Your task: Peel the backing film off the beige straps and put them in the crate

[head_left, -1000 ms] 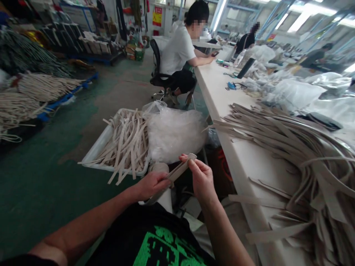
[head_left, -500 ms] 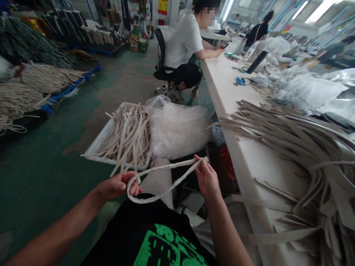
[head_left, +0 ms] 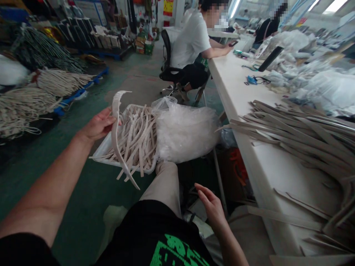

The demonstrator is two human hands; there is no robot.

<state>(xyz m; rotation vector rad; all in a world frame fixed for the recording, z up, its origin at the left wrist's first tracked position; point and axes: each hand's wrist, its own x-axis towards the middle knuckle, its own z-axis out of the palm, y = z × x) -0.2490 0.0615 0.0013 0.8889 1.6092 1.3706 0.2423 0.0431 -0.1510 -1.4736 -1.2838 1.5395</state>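
Observation:
My left hand is closed on a long beige strip near its middle. The strip curves, its upper end bent over to the right and its lower end hanging down in front of a white plastic tray. Many similar beige strips lie heaped in that tray, some ends sticking out over its rim. My right hand hovers above my lap with nothing in it, its fingers stretched out and slightly apart.
A stuffed clear plastic bag stands right of the tray. The white table on the right bears a pile of beige strips. A person sits at its far end. Bundled strips lie on blue pallets at left.
My right hand has let go of the strip's ends and dropped lower. My left hand has carried the strip forward and up beside the tray, and the loop has opened out.

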